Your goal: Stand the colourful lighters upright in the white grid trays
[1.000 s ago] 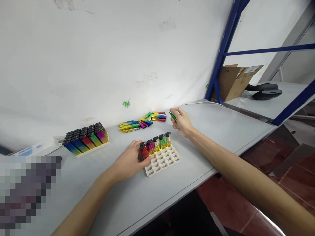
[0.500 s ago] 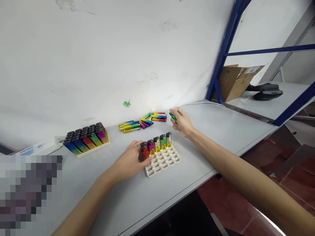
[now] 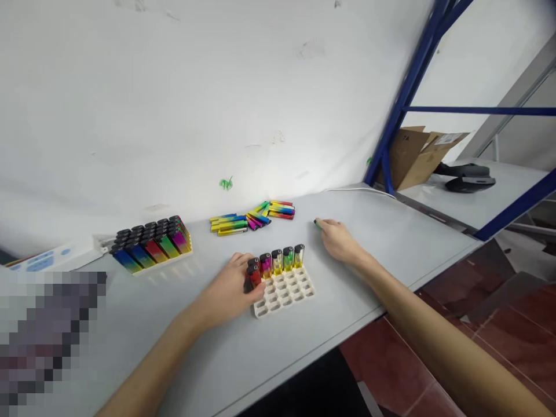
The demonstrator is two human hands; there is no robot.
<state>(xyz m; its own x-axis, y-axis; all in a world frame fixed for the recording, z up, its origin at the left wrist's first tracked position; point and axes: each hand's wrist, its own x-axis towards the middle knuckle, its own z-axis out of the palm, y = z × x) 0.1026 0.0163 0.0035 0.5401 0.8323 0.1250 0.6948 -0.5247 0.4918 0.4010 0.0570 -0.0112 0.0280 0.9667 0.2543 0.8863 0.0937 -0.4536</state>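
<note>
My left hand is closed around a red lighter at the left end of a cream slotted tray. Along the tray's back row, lighters stand upright: a magenta one, a yellow one, a green one and a clear-yellow one. To the right of the tray, my right hand is low at the tabletop, its fingers closed on a green lighter. Most of that lighter is hidden by the fingers.
Several colourful lighters lie loose near the wall. At the left stands a filled tray of lighters, beside a white box. Blue frame posts rise at the right, with a cardboard box and a black device behind.
My right hand has moved right and down with the green lighter, away from the loose pile. My left hand stays at the tray's left end. The view has tilted slightly.
</note>
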